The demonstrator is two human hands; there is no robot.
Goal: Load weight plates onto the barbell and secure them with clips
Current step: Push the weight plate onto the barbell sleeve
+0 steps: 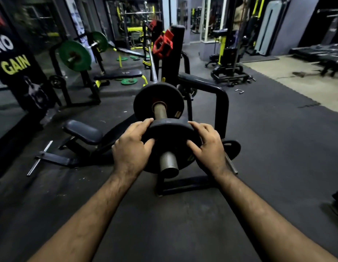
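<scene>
A barbell point(152, 59) rests on a black bench rack, its steel sleeve point(168, 163) pointing toward me. A black weight plate point(155, 95) sits farther along the sleeve, near the collar. A second black plate point(170, 129) is threaded on the sleeve close to its end. My left hand point(133, 146) grips that plate's left rim and my right hand point(207, 146) grips its right rim. Two red clips point(161, 44) hang on the rack upright beyond the plates.
The black rack frame point(219, 103) and bench seat point(82, 132) stand around the bar. Another small plate point(231, 148) leans at the rack's right foot. A second bench with green plates point(74, 54) stands at left. Green plates point(129, 81) and a loose steel rod point(39, 158) lie on the rubber floor.
</scene>
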